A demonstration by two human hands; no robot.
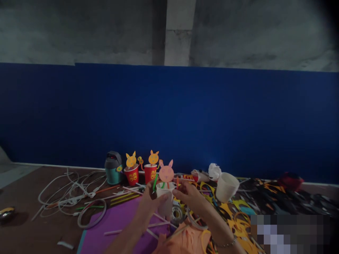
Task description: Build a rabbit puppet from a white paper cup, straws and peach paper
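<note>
A white paper cup [164,203] stands upright in front of me. A pink paper animal face with pointed ears [166,173] sticks up out of it on an orange stem. My left hand [150,203] grips the cup's left side, thumb across its front. Just above those fingers a green strip [155,182] stands at the rim. On the opposite side my right hand [189,194] has its thumb against the rim and its fingers bent around that edge. An orange strip [177,182] rises between its thumb and fingers; whether they pinch it is unclear.
Two red cups with yellow faces, one nearer the flask [131,175] and another [150,173], stand behind. A teal flask [113,169], coiled white cable [66,190], purple sheet [113,222], second white cup [227,187] and yellow paper scraps [241,225] surround my hands.
</note>
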